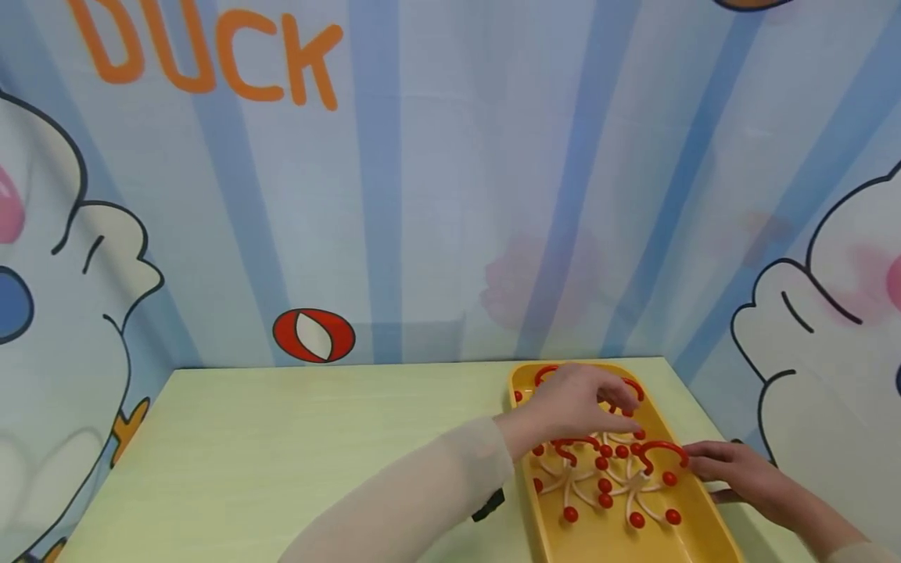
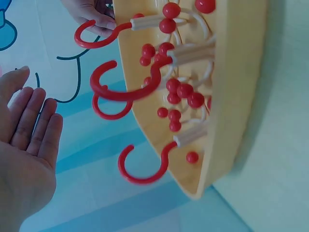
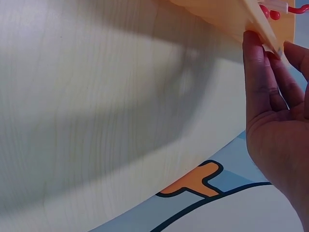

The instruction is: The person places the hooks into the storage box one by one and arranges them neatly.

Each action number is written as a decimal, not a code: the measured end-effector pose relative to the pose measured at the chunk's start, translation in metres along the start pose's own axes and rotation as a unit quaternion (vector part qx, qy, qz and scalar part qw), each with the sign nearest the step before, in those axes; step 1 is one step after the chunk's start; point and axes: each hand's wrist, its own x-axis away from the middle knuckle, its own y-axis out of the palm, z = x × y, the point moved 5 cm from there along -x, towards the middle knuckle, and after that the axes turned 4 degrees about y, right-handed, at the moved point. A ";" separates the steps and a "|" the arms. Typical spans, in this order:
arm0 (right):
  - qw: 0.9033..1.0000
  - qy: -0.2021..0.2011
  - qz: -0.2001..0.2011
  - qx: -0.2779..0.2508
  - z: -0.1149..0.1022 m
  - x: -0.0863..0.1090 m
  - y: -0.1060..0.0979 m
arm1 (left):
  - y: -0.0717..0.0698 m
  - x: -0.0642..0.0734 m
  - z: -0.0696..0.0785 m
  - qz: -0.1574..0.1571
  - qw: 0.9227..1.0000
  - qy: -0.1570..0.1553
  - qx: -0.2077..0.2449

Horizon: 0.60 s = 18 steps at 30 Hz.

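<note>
A yellow tray (image 1: 577, 539) lies at the right side of the table. In it stand several red-hooked things (image 1: 637, 485), each with a white stem and splayed white legs tipped with red balls. My left hand (image 1: 584, 403) hovers over the tray's far half, fingers loosely bent and nothing in them. The left wrist view shows that palm (image 2: 29, 140) apart from the red hooks (image 2: 145, 169). At the tray's right side is my right hand (image 1: 749, 473), its nearly straight fingers (image 3: 256, 72) touching the outer wall. The left hand hides some things in the head view.
The pale table (image 1: 317, 453) stretches left of the tray. Behind it rises a printed blue-striped backdrop (image 1: 436, 180), with side panels close by on both sides. A small black piece (image 1: 489, 504) shows beneath the left sleeve.
</note>
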 end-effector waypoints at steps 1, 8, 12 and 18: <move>1.000 0.002 0.004 0.003 -0.001 0.000 0.000 | -0.003 0.002 0.000 -0.002 1.000 0.000 -0.006; 1.000 0.000 0.015 0.025 -0.008 0.000 -0.006 | -0.030 0.021 -0.010 0.005 1.000 -0.002 -0.027; 0.999 -0.016 0.032 0.025 -0.010 0.007 -0.015 | -0.046 0.033 -0.018 0.014 0.999 -0.002 -0.036; 0.994 -0.021 0.087 0.067 -0.018 0.017 -0.029 | -0.069 0.054 -0.032 0.025 0.998 -0.011 -0.057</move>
